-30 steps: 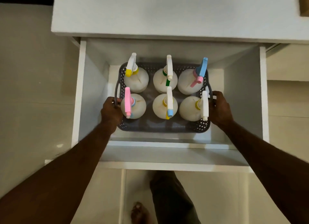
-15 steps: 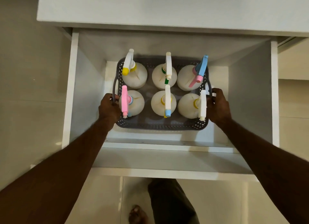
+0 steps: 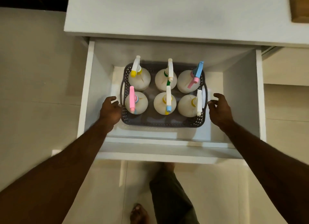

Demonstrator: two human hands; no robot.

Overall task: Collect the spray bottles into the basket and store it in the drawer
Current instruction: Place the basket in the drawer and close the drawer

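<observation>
While the grey perforated plastic basket [image 3: 163, 121] sits on the floor of the open white drawer [image 3: 240, 96], six white round spray bottles [image 3: 164, 103] stand upright in it, two rows of three. Left hand [image 3: 111, 109] and right hand [image 3: 219, 109] flank its sides, grips loosely apart, holding nothing.

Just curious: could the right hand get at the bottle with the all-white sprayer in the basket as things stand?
Probably yes. The right hand is open beside the basket, and the bottle with the all-white sprayer stands in the near right corner, its top uncovered. Only the low basket wall lies between them.
</observation>
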